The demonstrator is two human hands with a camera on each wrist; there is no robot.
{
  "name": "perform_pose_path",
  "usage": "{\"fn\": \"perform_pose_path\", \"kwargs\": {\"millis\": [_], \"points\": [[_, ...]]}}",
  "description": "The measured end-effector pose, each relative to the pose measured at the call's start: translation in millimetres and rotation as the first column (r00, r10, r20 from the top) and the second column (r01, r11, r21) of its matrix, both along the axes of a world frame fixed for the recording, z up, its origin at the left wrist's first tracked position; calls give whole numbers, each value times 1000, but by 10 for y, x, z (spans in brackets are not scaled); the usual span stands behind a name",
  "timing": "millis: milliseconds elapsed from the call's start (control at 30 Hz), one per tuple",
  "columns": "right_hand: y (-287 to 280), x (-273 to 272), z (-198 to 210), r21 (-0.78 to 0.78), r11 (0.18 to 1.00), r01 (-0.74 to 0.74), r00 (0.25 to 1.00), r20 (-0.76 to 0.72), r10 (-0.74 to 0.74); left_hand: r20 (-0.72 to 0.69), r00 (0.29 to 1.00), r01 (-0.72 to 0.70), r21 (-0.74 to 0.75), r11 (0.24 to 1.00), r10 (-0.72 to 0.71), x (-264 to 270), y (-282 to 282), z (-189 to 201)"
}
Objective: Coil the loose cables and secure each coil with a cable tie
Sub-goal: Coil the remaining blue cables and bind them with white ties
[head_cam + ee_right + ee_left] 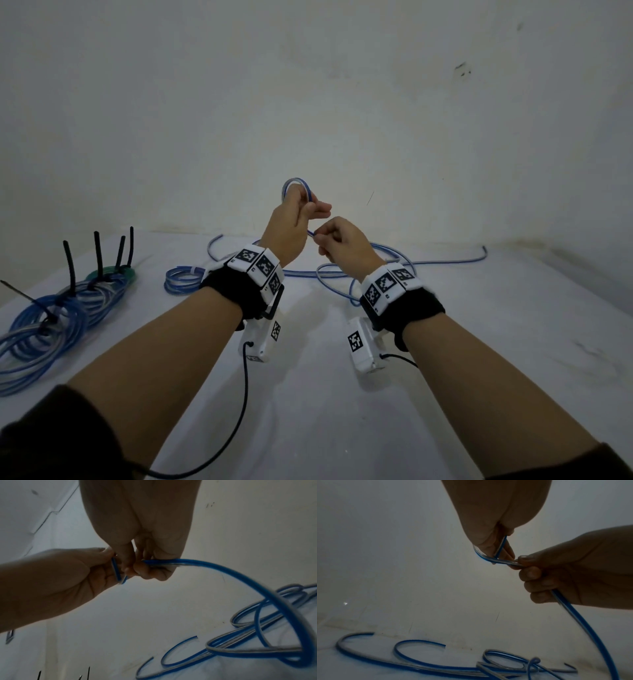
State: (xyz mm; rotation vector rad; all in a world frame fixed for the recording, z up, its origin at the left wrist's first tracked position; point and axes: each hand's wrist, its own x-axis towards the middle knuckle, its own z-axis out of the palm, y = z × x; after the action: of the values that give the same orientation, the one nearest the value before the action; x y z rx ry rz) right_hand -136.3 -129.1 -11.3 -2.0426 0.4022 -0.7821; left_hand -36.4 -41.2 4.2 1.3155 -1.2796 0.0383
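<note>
A blue-and-clear cable lies in loose loops on the white table. My left hand is raised above it and holds a small loop of this cable between thumb and fingers. My right hand pinches the same cable just below and right of the left hand. In the left wrist view the cable runs down from my right hand to the table. In the right wrist view it arcs from my right hand's fingers to the loops, with my left hand alongside.
At the left lie several blue coils bound with black cable ties that stick up. A smaller blue coil sits behind my left wrist. A green roll lies by the ties. A pale wall stands close behind.
</note>
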Motion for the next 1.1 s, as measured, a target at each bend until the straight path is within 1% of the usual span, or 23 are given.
{"fn": "perform_pose_path", "kwargs": {"millis": [67, 167, 267, 333, 433, 500, 533, 567, 600, 667, 700, 733, 767, 800, 867, 900, 933, 1000, 1033, 1067, 1100], "points": [[-9, -33, 24, -37, 999, -24, 1000, -4, 24, 46, 998, -51, 34, 998, 49, 0, 26, 12], [5, -68, 34, -128, 990, -63, 997, -57, 56, 188, 973, -164, 143, 976, 136, 7, 57, 28], [28, -96, 50, -286, 957, -46, 997, -71, 27, 345, 925, -258, 258, 931, 160, 28, 92, 26], [8, -110, 48, -425, 905, -28, 999, -48, 9, 412, 901, -291, 334, 896, 139, 27, 124, 14], [-59, -115, 30, -585, 811, -4, 999, -46, -29, 374, 924, -244, 426, 871, 76, 50, 157, -15], [-117, -133, 15, -657, 753, 37, 998, -9, -57, 328, 942, -235, 504, 831, 67, 103, 172, -16], [-151, -149, -2, -704, 706, 73, 997, 26, -77, 312, 948, -228, 538, 812, 59, 131, 184, -13], [-188, -161, -26, -760, 636, 131, 991, 76, -113, 296, 954, -212, 563, 799, 45, 148, 197, -10], [-228, -170, -49, -813, 545, 206, 977, 138, -163, 273, 962, -186, 577, 795, 26, 151, 209, -4], [-271, -187, -78, -863, 376, 336, 933, 250, -260, 141, 990, -71, 585, 808, -14, 125, 222, -5], [-281, -189, -88, -867, 323, 379, 912, 291, -289, 60, 998, -5, 579, 815, -37, 99, 222, -3], [-282, -183, -97, -863, 296, 409, 896, 319, -309, 1, 998, 45, 573, 818, -56, 72, 225, 3], [-275, -172, -111, -855, 291, 430, 885, 335, -324, -40, 997, 80, 569, 818, -70, 44, 228, 9], [-265, -154, -127, -845, 308, 437, 881, 334, -334, -71, 994, 107, 561, 821, -82, 21, 231, 18], [-229, -130, -142, -824, 372, 427, 889, 307, -339, -114, 989, 139, 548, 825, -91, -13, 238, 46], [-214, -121, -143, -800, 437, 410, 900, 279, -334, -124, 988, 143, 549, 823, -89, -20, 238, 62], [-188, -121, -129, -766, 519, 379, 917, 234, -323, -132, 988, 145, 555, 819, -85, -24, 243, 82], [-171, -126, -106, -677, 678, 287, 954, 141, -264, -125, 990, 123, 570, 812, -63, -13, 254, 118], [-170, -139, -97, -634, 736, 237, 970, 105, -221, -110, 993, 102, 581, 807, -47, 4, 256, 128], [-166, -153, -88, -607, 771, 195, 979, 76, -188, -92, 995, 79, 592, 802, -30, 19, 263, 136], [-166, -162, -79, -594, 787, 165, 984, 45, -172, -73, 997, 54, 597, 801, -13, 37, 269, 138]]}}
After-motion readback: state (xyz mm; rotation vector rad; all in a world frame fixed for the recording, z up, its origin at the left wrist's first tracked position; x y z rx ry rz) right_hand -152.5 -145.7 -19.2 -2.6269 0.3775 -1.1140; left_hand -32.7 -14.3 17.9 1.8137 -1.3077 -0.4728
